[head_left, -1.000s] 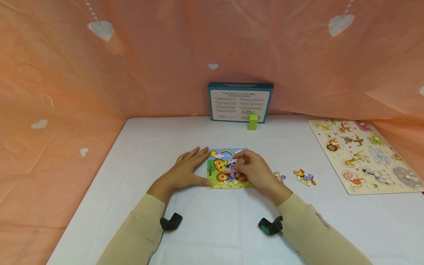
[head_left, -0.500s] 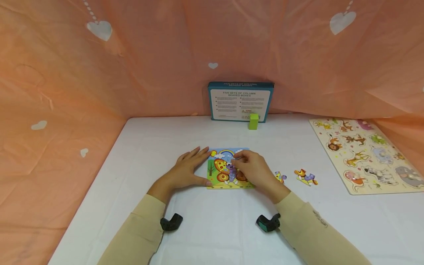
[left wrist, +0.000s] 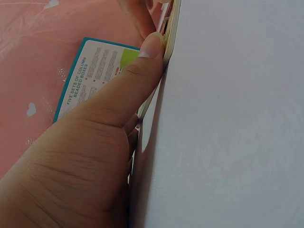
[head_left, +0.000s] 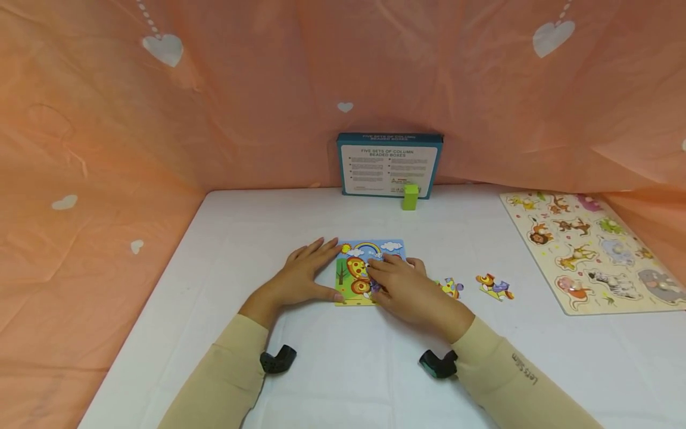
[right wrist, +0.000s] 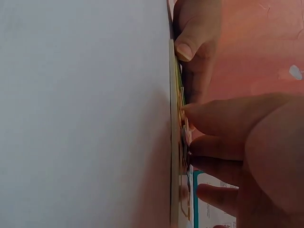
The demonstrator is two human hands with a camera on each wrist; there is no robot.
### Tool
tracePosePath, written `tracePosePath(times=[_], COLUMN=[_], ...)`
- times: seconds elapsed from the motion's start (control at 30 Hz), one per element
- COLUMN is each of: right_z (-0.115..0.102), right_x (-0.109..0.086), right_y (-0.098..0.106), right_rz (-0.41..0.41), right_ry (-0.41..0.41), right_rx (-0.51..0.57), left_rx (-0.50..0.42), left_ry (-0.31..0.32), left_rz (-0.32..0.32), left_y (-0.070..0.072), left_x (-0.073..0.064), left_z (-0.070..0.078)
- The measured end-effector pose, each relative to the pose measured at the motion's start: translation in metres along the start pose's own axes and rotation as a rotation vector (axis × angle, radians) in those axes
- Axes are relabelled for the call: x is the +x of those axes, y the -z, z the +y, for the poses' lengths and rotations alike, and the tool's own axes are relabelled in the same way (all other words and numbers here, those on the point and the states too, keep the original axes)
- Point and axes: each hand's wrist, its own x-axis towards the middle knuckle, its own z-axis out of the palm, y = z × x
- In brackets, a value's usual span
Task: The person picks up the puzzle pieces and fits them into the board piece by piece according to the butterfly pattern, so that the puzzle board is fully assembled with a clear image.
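A small butterfly jigsaw board [head_left: 343,274] with a rainbow and sun lies on the white table. My left hand [head_left: 301,277] is spread at its left side, the thumb resting on the lower left corner. Over the board's right half lies my right hand [head_left: 415,292], its extended fingertips touching the puzzle pieces. In the right wrist view, the fingers [right wrist: 216,147] press on a piece that sits slightly raised above the board. Most of the purple butterfly body and the right wing are hidden under this hand. Two loose puzzle pieces, one [head_left: 452,288] near the right wrist and another [head_left: 495,287] farther right, lie beside the board.
A blue and white box [head_left: 386,170] stands upright at the back, with a green block [head_left: 409,198] in front of it. At the right lies a large wooden animal puzzle board [head_left: 546,262]. An orange curtain [head_left: 257,119] with white hearts borders the table.
My right hand has gone from a bent-finger pinch over the butterfly's head to lying flatter across the board, fingers extended. My left hand keeps its place.
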Motion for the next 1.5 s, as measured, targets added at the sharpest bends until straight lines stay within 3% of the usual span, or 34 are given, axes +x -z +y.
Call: tracePosePath(times=[0.4, 0.7, 0.9, 1.27, 1.5], right_z=[-0.005, -0.005, 0.003, 0.049, 0.083], right_x=[-0.003, -0.005, -0.009, -0.051, -0.082], right_y=[-0.001, -0.002, -0.006, -0.001, 0.006], right_rz=[0.006, 0.019, 0.054, 0.311, 0.438], right_ry=[0.004, 0.026, 0.055, 0.081, 0.078], right_rx=[-0.134, -0.079, 0.121, 0.693, 0.851], left_rx=[0.016, 0.010, 0.000, 0.009, 0.019], left_ry=[-0.003, -0.006, 0.005, 0.014, 0.005], left_rz=[-0.002, 0.008, 0.008, -0.001, -0.004], left_y=[0.000, 0.000, 0.000, 0.000, 0.001], left_x=[0.002, 0.000, -0.002, -0.002, -0.002], left_z=[0.000, -0.001, 0.000, 0.002, 0.005])
